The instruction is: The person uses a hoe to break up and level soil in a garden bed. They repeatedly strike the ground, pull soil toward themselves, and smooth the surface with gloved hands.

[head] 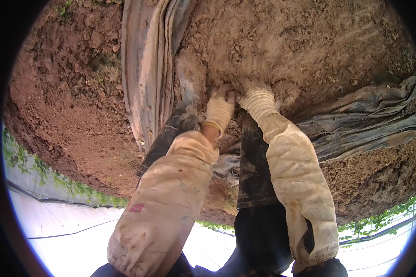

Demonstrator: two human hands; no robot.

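Loose reddish-brown soil [280, 45] spreads out before me, and both hands are down at its surface between my feet. My left hand [221, 104], in a dirty knit work glove, has its fingers bent into the dirt. Close beside it, my right hand [258, 93] wears a similar soiled glove; its fingertips blend into the earth and are partly hidden. Whether either hand grips anything under the soil cannot be made out. Stained pale oversleeves cover my forearms, with a strip of bare wrist showing on the left.
A bunched strip of woven ground cover [149, 69] runs along the left; another crumpled length [367, 117] lies at right. My muddy dark left lower leg [168, 133] and right lower leg [254, 166] flank the hands. Green plants [69, 185] and white sheeting [66, 218] border the ground.
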